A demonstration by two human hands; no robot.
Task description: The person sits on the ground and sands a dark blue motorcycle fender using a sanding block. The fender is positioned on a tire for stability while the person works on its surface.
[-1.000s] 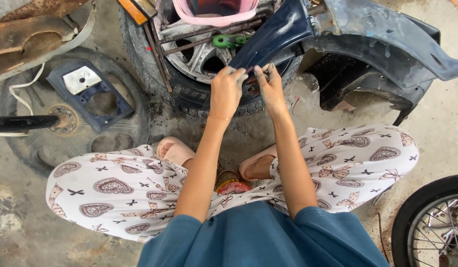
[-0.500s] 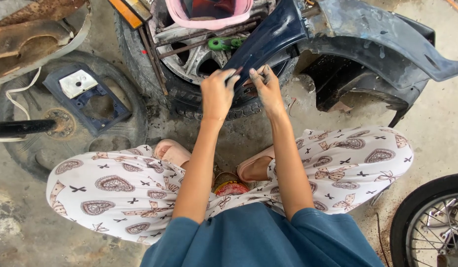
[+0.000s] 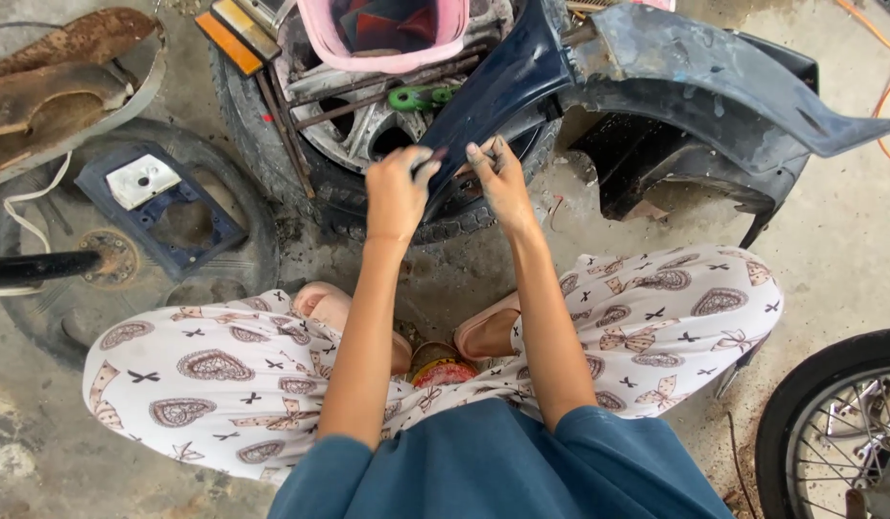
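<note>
Dark blue plastic is what you have in both hands: a long, curved motorcycle body panel [image 3: 507, 91] whose lower tip sits between your fingers while its upper end leans over the car wheel [image 3: 368, 144] lying flat on the concrete floor [image 3: 848, 221]. Your left hand [image 3: 399, 192] is clenched around the narrow tip with the thumb pressed on its edge; your right hand [image 3: 502, 178] pinches the same tip from the other side, fingers grimy. Judge the panel light and somewhat springy, likely to flex and twist if you lift it by the tip alone, and its glossy face looks slick under oily fingers. A hold further up, on the broader middle with one hand under the edge, would probably steady it better; thin edges of this kind can crack if bent hard.

Just right of it a larger grey-blue fender [image 3: 714, 86] rests on the floor. On top of the wheel stands a pink plastic tub [image 3: 387, 38], with a green tool handle [image 3: 421, 96] beside it. Between your feet sits a small round tin [image 3: 440, 365] with a red and yellow lid. Toward the left edge of the floor a blue frame part with a white square patch [image 3: 147, 183] lies on an old tyre [image 3: 41, 317]
</note>
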